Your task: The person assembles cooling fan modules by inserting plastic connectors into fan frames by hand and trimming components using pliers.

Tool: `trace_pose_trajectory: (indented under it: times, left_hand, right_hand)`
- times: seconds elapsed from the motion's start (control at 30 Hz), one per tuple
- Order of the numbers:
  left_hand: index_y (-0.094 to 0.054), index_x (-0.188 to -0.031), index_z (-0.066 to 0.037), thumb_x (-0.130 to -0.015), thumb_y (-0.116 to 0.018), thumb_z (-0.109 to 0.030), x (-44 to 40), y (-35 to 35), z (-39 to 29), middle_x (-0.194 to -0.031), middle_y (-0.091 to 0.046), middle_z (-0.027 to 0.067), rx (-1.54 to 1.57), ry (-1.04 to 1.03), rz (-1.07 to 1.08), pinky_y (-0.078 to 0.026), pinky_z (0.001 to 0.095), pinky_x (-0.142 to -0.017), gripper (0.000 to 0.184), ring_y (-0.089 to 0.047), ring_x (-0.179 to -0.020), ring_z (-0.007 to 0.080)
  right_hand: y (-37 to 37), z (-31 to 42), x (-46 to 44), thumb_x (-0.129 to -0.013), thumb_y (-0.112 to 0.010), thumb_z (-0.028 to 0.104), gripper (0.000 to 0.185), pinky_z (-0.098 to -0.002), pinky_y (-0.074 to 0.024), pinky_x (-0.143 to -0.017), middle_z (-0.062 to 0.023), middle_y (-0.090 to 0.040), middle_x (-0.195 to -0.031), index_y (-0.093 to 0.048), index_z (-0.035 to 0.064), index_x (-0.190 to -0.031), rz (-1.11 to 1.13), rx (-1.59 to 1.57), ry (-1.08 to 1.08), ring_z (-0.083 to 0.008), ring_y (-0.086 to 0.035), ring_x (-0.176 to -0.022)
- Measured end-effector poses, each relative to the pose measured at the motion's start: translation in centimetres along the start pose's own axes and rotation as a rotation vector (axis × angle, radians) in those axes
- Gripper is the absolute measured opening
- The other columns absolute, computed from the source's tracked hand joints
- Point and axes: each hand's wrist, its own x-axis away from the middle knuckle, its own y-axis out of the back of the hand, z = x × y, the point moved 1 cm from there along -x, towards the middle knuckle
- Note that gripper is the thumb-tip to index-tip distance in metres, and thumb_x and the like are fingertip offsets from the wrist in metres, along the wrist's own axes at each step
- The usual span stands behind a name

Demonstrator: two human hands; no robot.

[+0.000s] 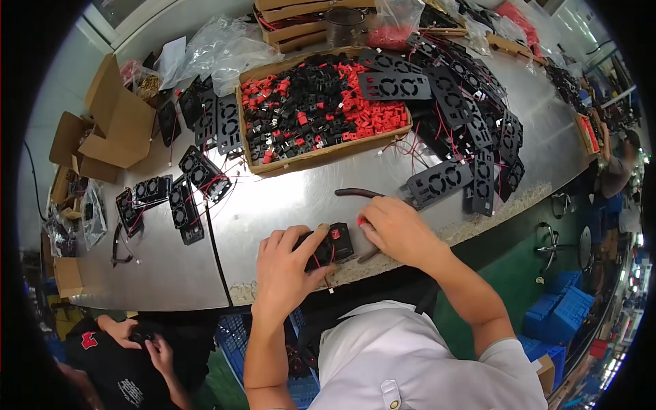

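Near the table's front edge, my left hand [290, 263] is closed around a black fan panel [342, 242]. A red piece [335, 234] sits in the panel's right part, and thin wires with a white plug [331, 290] hang from it over the edge. Just to the right, my right hand [403, 231] pinches a small red plastic part [361, 221], apart from the panel. A dark-handled hand tool [357, 193] lies partly under this hand, its middle hidden.
A cardboard tray [294, 164] of red and black plastic parts stands behind my hands. Fan panels [447, 179] are heaped at right, with several more [184, 212] at left. An open carton [119, 130] stands far left. At lower left a co-worker's hands [160, 352] hold something dark.
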Motion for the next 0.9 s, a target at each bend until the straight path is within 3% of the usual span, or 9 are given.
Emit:
trace_pose_trajectory:
  times: [0.3, 0.6, 0.7, 0.9]
  left_hand:
    - [-0.068, -0.128, -0.015, -0.063, -0.090, -0.027, 0.1, 0.0, 0.0, -0.113, -0.064, 0.0058, 0.012, 0.020, 0.007, -0.044, 0.0421, -0.089, 0.070, -0.058, -0.103, 0.0287]
    - [-0.068, -0.129, -0.015, -0.062, -0.090, -0.021, 0.2, -0.1, -0.1, -0.113, -0.064, 0.0061, 0.024, 0.022, -0.002, -0.044, 0.0428, -0.090, 0.070, -0.058, -0.104, 0.0291]
    - [-0.067, -0.128, -0.015, -0.062, -0.089, -0.020, 0.2, -0.1, 0.0, -0.113, -0.064, 0.0060, 0.033, 0.023, 0.002, -0.044, 0.0429, -0.090, 0.070, -0.058, -0.104, 0.0292]
    - [-0.067, -0.128, -0.014, -0.062, -0.089, -0.019, 0.3, -0.2, 0.2, -0.115, -0.063, 0.0056, 0.041, 0.018, -0.001, -0.044, 0.0426, -0.090, 0.070, -0.058, -0.105, 0.0291]
  right_hand:
    - [-0.4, -0.4, -0.1, -0.085, -0.070, 0.009, 0.014, -0.0465, -0.0508, -0.077, -0.0149, -0.061, -0.088, -0.063, 0.0018, -0.096, -0.050, -0.079, -0.020, -0.0364, -0.062, -0.085]
    - [0.2, 1.6, -0.5, -0.084, -0.073, 0.003, 0.018, -0.0418, -0.0537, -0.072, -0.0146, -0.064, -0.091, -0.064, 0.0000, -0.099, -0.006, -0.276, 0.093, -0.0355, -0.065, -0.083]
    - [-0.2, 1.6, -1.0, -0.088, -0.068, 0.006, 0.016, -0.0471, -0.0527, -0.074, -0.0162, -0.063, -0.092, -0.061, -0.0009, -0.100, 0.044, -0.323, 0.070, -0.0387, -0.064, -0.086]
    - [-0.2, 1.9, -1.3, -0.086, -0.069, 0.006, 0.020, -0.0471, -0.0529, -0.073, -0.0163, -0.062, -0.091, -0.062, -0.0010, -0.103, 0.048, -0.298, 0.073, -0.0387, -0.064, -0.084]
